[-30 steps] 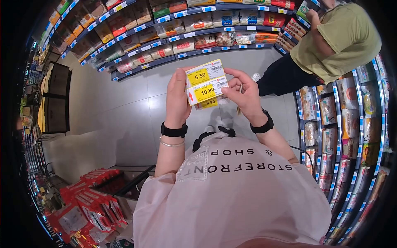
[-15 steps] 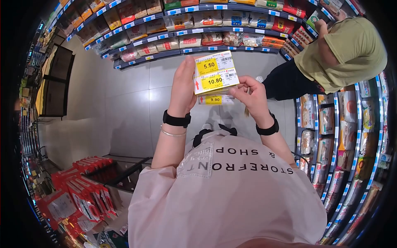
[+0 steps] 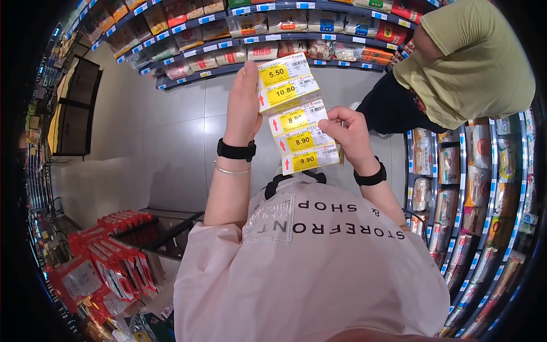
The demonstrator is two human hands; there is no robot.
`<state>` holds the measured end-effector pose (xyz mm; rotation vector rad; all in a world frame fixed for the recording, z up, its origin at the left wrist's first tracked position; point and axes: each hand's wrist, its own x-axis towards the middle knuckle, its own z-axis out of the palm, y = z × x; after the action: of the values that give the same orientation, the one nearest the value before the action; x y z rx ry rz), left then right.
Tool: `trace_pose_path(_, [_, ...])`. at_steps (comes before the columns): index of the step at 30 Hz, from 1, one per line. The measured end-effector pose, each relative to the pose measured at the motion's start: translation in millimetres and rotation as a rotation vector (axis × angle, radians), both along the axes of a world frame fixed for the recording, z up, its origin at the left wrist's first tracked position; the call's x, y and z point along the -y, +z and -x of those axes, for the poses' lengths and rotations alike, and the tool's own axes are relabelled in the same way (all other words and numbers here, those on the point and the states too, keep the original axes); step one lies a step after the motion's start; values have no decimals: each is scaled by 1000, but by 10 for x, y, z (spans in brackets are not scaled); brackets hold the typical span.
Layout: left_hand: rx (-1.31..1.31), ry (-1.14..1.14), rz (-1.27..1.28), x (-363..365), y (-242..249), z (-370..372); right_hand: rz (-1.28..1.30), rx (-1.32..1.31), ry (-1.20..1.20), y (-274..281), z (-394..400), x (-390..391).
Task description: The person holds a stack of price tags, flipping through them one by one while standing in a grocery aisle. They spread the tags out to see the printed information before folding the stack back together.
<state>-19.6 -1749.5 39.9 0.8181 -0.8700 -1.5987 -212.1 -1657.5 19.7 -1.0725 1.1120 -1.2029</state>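
A folded strip of yellow-and-white price labels (image 3: 301,141) hangs in front of my chest, its printed panels reading 5.50, 10.80, 8.90, 8.90 and 9.90. My left hand (image 3: 244,105) grips the upper panels along their left edge, thumb pointing up. Lower down, my right hand (image 3: 346,134) pinches the right edge at the upper 8.90 panel between thumb and curled fingers. A fold separates the 10.80 panel from those below, and part of the strip there is tucked out of sight.
Shelves of packaged food (image 3: 285,34) curve across the back, and more shelves (image 3: 450,194) line the right. A person in a green shirt (image 3: 478,62) stands close at the right. Red packages (image 3: 117,251) and a dark-framed rack (image 3: 171,233) are at the lower left. Grey floor tiles (image 3: 176,142) lie between.
The label strip has unfolded downward, exposing the two 8.90 panels and the full 9.90 panel. My left hand has moved slightly up and left; the person in green has shifted and turned.
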Motion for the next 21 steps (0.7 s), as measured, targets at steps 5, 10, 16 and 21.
trace_pose_path(5, [6, -9, 54, -57, 34, 59, -14, 3, 48, -74, 182, -201])
trace_pose_path(10, [-2, 3, 71, -13, 28, 34, -25, -1, 62, -105, 175, -232])
trace_pose_path(16, [-2, -1, 81, 57, 26, -22, -38, 23, 69, -103, 107, -175])
trace_pose_path(21, [-23, 5, 73, 48, 59, 0, -33, 1, 79, -123, 120, -162])
